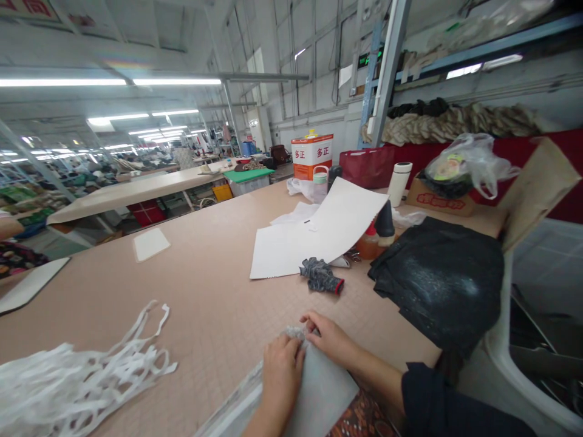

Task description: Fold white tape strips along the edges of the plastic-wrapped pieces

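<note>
A pale grey sheet [325, 385] lies at the near edge of the table, reaching toward my body. At its far end is a crumpled greyish bit [295, 331], partly covered by my fingers. My left hand [281, 367] is closed over the sheet's far left part, knuckles up. Across from it, my right hand [328, 338] curls its fingers and thumb at the same far end, close to the left fingertips. What exactly lies under the fingertips is hidden. Just beyond my hands rests a dark grey knitted glove [321, 275] with a red cuff.
White strips [86, 379] lie heaped at left. A large white sheet [314, 233] sits behind the glove. Black sheets [439, 279] overhang the table's right edge. A white bottle [400, 183] and an orange-white box [312, 156] stand behind. Part of another person [18, 258] shows at far left.
</note>
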Demonstrator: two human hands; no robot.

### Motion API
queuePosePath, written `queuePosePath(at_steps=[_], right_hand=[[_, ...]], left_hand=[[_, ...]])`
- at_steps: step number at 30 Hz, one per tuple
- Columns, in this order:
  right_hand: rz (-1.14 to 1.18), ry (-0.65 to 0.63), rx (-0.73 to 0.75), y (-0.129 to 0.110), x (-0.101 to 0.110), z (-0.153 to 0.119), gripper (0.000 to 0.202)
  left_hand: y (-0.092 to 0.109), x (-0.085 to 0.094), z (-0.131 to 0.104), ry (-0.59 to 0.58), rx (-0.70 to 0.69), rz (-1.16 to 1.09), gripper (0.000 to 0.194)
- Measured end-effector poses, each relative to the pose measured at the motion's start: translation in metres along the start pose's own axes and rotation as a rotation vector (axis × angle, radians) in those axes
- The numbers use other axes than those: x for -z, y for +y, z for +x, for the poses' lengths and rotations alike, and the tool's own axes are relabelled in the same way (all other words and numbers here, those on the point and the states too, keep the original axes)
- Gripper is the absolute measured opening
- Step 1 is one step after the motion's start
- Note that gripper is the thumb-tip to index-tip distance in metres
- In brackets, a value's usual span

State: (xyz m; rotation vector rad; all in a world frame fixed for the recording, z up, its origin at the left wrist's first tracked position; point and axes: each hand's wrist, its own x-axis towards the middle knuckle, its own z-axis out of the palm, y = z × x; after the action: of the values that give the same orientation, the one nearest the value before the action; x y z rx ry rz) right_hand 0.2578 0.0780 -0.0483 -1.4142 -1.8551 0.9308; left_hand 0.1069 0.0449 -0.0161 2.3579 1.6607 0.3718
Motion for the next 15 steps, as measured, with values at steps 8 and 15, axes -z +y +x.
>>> queuePosePath(at_steps=[8, 15], right_hand=[[-0.305, -0.053, 0.136, -0.011, 0.011, 0.001, 0.01], [-0.381, -0.137, 0.089, -0.011, 0.011, 0.018, 0.01]], left_hand=[[-0.004, -0.009, -0.008, 0.063, -0.217, 0.328, 0.028], [-0.001, -0.009, -0.009, 0.038, -0.229, 0.366, 0.031]])
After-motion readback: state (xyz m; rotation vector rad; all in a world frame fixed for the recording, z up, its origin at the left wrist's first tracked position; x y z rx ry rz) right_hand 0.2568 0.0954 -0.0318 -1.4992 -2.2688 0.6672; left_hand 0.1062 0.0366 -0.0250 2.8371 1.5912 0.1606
